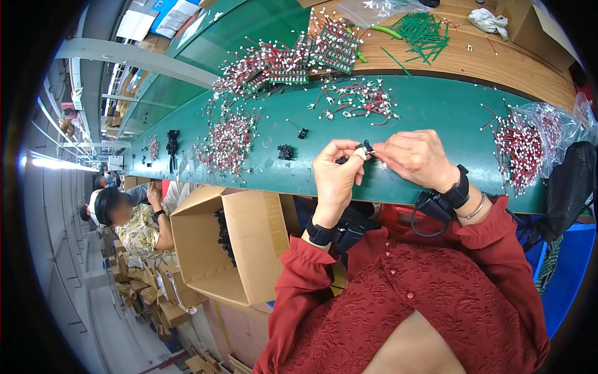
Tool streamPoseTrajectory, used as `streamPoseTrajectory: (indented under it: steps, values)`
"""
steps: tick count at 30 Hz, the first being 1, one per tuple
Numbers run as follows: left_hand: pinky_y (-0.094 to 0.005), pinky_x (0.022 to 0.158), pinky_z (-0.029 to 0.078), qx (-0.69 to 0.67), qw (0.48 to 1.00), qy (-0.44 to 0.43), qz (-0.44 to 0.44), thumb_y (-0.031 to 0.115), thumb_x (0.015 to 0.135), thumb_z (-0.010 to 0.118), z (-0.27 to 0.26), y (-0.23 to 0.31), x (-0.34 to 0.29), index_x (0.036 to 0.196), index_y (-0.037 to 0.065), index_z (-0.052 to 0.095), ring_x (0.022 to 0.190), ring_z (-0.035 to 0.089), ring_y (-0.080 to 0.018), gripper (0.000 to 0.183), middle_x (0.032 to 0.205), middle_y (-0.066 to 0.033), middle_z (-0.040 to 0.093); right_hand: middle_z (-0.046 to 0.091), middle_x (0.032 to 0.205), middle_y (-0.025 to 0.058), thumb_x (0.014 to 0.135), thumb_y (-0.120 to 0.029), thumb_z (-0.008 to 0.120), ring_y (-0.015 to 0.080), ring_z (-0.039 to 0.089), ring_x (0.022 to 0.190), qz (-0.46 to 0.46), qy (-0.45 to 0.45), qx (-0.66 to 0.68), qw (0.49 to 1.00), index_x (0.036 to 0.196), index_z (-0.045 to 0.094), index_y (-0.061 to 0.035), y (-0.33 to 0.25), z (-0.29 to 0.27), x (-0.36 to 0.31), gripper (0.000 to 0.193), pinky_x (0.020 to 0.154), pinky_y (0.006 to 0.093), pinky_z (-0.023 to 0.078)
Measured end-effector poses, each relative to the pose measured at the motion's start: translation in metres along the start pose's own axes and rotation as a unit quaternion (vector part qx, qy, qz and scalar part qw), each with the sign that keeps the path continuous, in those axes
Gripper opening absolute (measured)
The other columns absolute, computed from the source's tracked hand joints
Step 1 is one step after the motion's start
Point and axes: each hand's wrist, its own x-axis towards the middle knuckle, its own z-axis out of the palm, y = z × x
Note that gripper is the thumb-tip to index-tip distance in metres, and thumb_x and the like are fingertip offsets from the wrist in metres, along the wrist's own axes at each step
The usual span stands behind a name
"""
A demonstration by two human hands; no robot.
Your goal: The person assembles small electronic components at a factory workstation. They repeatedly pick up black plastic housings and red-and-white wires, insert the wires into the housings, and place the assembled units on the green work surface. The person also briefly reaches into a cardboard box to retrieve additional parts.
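Observation:
Both hands meet over the near part of the green bench. My left hand [336, 173] is closed on a small black plastic part [367, 147], its thumb tip wrapped in something pale. Beside it, my right hand [416, 159] pinches a thin wire [376, 154] against that part; the fingers hide most of the wire. Left of my hands lie a cluster of black parts [285, 152] and a single black part [303, 133] with a wire. Beyond them is a loose pile of red wires with white connectors [361, 101].
More wire piles lie at left [227, 143] and right [517, 149], the latter by a plastic bag [551, 128]. Wired circuit boards [289, 75] and green strips [422, 36] sit farther back. A cardboard box [258, 243] stands below the bench edge. Another person [143, 218] sits at left.

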Motion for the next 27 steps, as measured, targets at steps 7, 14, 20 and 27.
streamPoseTrajectory:
  steps: [7, 14, 20, 27]
  values:
    - [-0.0199, 0.039, 0.040, 0.017, 0.999, 0.032, -0.014, -0.006, 0.079, 0.059, 0.007, 0.001, 0.000, 0.092, -0.003, 0.057, 0.050, 0.053, -0.0085, 0.013, 0.077, -0.0108, 0.063, 0.056, 0.067, 0.0015, 0.070, -0.012, 0.068, 0.0185, 0.059, 0.060, 0.040, -0.028, 0.010, 0.999, 0.082, 0.063, -0.0090, -0.003, 0.001, -0.003, 0.013, 0.048, 0.0317, 0.045]
    - [-0.0207, 0.039, 0.040, 0.085, 0.989, 0.045, 0.110, -0.001, 0.081, 0.058, -0.024, 0.037, 0.013, 0.096, -0.005, 0.060, 0.049, 0.052, -0.0091, 0.015, 0.076, -0.0141, 0.064, 0.062, 0.067, 0.0059, 0.074, -0.008, 0.068, 0.0183, 0.054, 0.050, 0.100, 0.131, 0.178, 0.970, 0.085, 0.069, -0.0079, 0.002, -0.002, 0.007, 0.010, 0.046, 0.0278, 0.043]
    - [-0.0207, 0.039, 0.042, 0.242, 0.964, 0.105, 0.042, 0.004, 0.081, 0.060, -0.066, 0.023, 0.026, 0.104, -0.005, 0.061, 0.048, 0.054, -0.0078, 0.024, 0.075, -0.0114, 0.064, 0.062, 0.068, 0.0055, 0.076, -0.009, 0.068, 0.0127, 0.052, 0.050, 0.202, 0.103, 0.164, 0.960, 0.088, 0.068, -0.0048, 0.008, -0.010, 0.008, 0.012, 0.046, 0.0252, 0.039]
    - [-0.0221, 0.041, 0.043, 0.380, 0.919, 0.099, 0.043, 0.005, 0.084, 0.056, -0.057, 0.021, 0.001, 0.114, 0.001, 0.058, 0.048, 0.054, -0.0082, 0.031, 0.066, -0.0074, 0.062, 0.063, 0.071, 0.0064, 0.078, -0.008, 0.067, 0.0129, 0.056, 0.055, 0.217, 0.086, 0.174, 0.957, 0.088, 0.068, -0.0040, 0.011, -0.013, 0.010, 0.012, 0.048, 0.0240, 0.042]
